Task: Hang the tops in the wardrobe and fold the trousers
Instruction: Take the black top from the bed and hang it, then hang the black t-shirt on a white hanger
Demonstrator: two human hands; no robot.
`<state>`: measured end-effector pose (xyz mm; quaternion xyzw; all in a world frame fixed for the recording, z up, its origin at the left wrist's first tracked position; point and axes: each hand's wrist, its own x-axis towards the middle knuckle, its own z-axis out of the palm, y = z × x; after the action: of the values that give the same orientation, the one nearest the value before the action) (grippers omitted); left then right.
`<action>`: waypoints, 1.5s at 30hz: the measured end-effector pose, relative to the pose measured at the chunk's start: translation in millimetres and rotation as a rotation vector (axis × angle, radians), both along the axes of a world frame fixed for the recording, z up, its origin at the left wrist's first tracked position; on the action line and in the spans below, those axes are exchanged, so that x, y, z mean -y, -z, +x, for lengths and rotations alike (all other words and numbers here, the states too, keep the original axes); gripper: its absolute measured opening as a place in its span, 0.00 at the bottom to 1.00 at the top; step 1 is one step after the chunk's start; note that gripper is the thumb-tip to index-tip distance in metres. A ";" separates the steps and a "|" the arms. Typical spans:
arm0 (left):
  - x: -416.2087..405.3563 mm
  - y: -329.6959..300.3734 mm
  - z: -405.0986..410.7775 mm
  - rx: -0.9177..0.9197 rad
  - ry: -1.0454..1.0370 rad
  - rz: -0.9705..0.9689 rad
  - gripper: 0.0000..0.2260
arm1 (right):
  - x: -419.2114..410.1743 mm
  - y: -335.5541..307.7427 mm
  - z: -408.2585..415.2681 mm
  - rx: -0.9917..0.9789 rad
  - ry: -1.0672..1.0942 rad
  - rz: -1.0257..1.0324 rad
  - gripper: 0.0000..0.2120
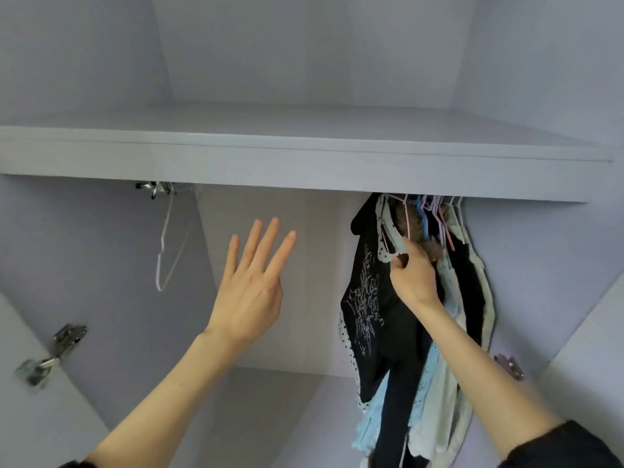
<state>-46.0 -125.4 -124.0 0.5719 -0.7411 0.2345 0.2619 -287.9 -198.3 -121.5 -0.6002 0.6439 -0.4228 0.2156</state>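
Under the wardrobe shelf (304, 157), on the right, your right hand (413, 278) pinches the pale collar of a top in the bunch of hung tops (422, 315); your left hand (251, 292) is spread open in the bare middle, touching nothing. These tops look light, soft and limp, likely to slide off thin hangers, so take hold at the shoulder or the hanger hook, not the hem. One bare white hanger (169, 251) hangs well apart at the left. No trousers are in view.
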 end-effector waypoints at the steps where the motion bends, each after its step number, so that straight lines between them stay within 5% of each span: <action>1: -11.2 10.6 2.9 -0.043 -0.003 0.067 0.33 | -14.0 5.8 6.8 -0.026 -0.024 -0.019 0.23; 6: -88.5 56.9 27.6 -0.323 -0.053 0.390 0.27 | -87.7 41.8 65.2 -0.117 -0.289 0.105 0.22; 12: -258.1 92.2 80.6 -0.502 -0.357 0.467 0.21 | -207.3 68.2 160.2 -0.268 -0.753 0.241 0.16; 27: -757.1 176.8 59.5 -1.032 -1.392 0.192 0.17 | -626.6 141.7 332.9 -0.611 -1.847 0.272 0.14; 36: -934.7 189.5 -23.2 -1.341 -1.980 -0.017 0.16 | -853.3 155.9 370.4 -0.768 -2.505 0.198 0.16; 45: -1014.8 220.0 -116.6 -1.594 -2.256 -0.277 0.16 | -998.8 198.1 342.0 -0.991 -2.824 0.079 0.16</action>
<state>-162.6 889.3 -344.0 0.8030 0.4931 0.0018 0.3348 54.1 800.5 -319.6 -0.7839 -0.4348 0.3866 0.2169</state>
